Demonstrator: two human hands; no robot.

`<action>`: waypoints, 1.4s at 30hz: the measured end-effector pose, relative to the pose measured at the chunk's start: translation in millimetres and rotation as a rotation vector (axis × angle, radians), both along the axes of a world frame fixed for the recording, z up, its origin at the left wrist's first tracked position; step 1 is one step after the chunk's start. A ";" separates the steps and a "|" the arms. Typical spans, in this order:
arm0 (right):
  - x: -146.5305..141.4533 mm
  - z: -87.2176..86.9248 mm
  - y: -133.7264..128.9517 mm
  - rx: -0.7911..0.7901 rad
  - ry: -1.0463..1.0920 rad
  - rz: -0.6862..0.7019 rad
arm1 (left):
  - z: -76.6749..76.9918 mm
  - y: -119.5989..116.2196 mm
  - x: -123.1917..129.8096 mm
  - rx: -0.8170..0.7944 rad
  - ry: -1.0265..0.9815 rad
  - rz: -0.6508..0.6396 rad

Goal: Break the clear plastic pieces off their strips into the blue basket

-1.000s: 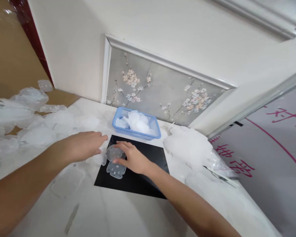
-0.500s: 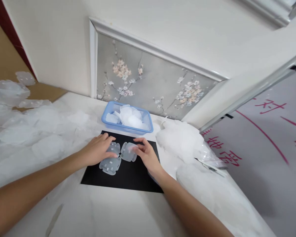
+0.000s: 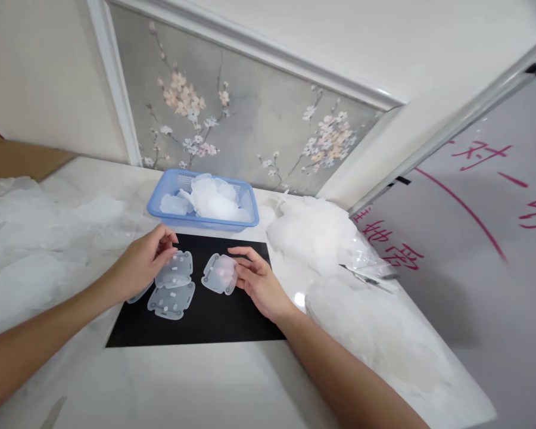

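Observation:
On the black mat (image 3: 232, 325) lie translucent rounded-square pieces with small light spots. My left hand (image 3: 149, 259) has its thumb and fingers pinched at the edge of the upper left piece (image 3: 178, 268), which overlaps a lower piece (image 3: 172, 301). Part of another piece (image 3: 139, 294) shows under my left wrist. Between thumb and fingers, my right hand (image 3: 259, 280) holds a separate piece (image 3: 220, 274) by its right side; fingers show through it.
A blue basket (image 3: 201, 223) with white pieces stands behind the mat. Heaps of translucent pieces lie at the left (image 3: 31, 262) and right (image 3: 312, 232), with a clear bag (image 3: 373, 259) beside the right heap. A whiteboard (image 3: 486, 286) borders the right side.
The view has shifted, moving the scene leftward. The piece at my right hand is now farther from the left pieces, and my left fingers have drawn together at the upper left piece.

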State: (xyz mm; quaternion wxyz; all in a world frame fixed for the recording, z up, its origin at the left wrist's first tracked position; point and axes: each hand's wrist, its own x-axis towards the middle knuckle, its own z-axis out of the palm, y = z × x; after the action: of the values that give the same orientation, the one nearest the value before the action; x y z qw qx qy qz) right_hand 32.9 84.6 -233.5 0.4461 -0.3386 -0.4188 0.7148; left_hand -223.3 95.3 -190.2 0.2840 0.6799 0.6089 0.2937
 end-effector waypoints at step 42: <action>5.2 3.9 1.7 -0.066 0.140 -0.094 | 1.3 -12.9 15.0 -0.598 -0.893 -0.077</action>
State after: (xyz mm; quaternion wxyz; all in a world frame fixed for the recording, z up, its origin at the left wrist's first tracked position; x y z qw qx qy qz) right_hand 38.1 86.3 -229.6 0.4958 -0.3218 -0.3464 0.7284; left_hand -208.3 82.4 -188.9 0.7071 0.4003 0.4604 0.3575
